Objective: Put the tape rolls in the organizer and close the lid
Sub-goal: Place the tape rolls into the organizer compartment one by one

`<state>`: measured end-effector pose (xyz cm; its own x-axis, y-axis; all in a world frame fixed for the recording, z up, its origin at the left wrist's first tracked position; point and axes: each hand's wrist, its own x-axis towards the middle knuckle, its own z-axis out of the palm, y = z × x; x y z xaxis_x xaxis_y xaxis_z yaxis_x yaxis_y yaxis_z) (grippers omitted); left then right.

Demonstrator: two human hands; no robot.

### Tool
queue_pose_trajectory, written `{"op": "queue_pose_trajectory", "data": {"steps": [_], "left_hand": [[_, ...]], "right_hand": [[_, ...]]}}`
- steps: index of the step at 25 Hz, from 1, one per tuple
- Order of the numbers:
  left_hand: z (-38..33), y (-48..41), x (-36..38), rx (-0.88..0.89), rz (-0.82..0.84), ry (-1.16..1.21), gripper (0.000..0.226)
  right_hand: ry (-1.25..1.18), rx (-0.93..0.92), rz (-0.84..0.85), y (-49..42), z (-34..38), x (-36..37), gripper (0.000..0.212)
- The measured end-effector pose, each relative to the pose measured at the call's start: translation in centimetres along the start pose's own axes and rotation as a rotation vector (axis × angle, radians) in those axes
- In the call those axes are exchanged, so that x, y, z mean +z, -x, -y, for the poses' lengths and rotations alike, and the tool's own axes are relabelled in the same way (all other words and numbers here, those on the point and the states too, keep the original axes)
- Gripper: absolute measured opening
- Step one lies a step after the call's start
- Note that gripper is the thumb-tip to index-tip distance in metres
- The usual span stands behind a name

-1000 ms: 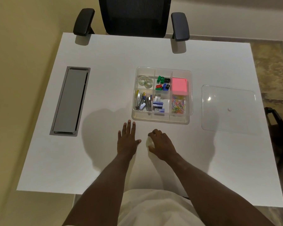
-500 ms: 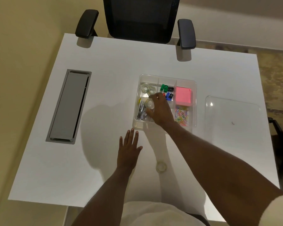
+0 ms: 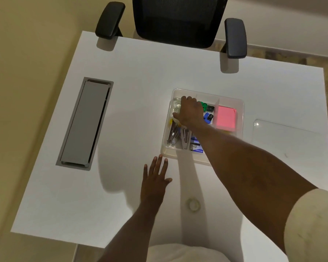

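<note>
From the head camera: the right hand [image 3: 190, 112] reaches into the organizer [image 3: 240, 118], over its far-left compartment where clear tape sits (whether it pinches a roll, I cannot tell). Another tape roll [image 3: 193, 204] lies near of the organizer; light, rigid, slick, probably best pinched across its rim. The left hand [image 3: 154, 181] rests flat, fingers spread. The lid [image 3: 290, 142] lies right of the organizer.

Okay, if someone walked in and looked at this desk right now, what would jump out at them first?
Probably the right hand reaching into the far-left compartment of the clear organizer mid-desk, beside its bright pink sticky notes. Next, a lone tape roll lies on the white desk near the person, by the flat left hand. The clear lid lies off to the right.
</note>
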<state>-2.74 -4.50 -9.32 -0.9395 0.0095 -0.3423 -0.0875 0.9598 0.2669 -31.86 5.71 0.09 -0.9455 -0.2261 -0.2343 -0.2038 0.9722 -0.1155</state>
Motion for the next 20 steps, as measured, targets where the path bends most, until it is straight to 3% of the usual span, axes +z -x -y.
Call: {"op": "queue_pose_trajectory", "data": {"steps": [9,20], "left_hand": [[-0.1,0.0,0.0,-0.003,-0.007,-0.008,0.079],[-0.2,-0.3,-0.2,-0.017,0.017,-0.042,0.079]], "right_hand": [[0.062,0.03,0.034,-1.0,0.8,0.4,0.061],[-0.081,-0.137,-0.244,6.3,-0.8,1.4,0.03]]}}
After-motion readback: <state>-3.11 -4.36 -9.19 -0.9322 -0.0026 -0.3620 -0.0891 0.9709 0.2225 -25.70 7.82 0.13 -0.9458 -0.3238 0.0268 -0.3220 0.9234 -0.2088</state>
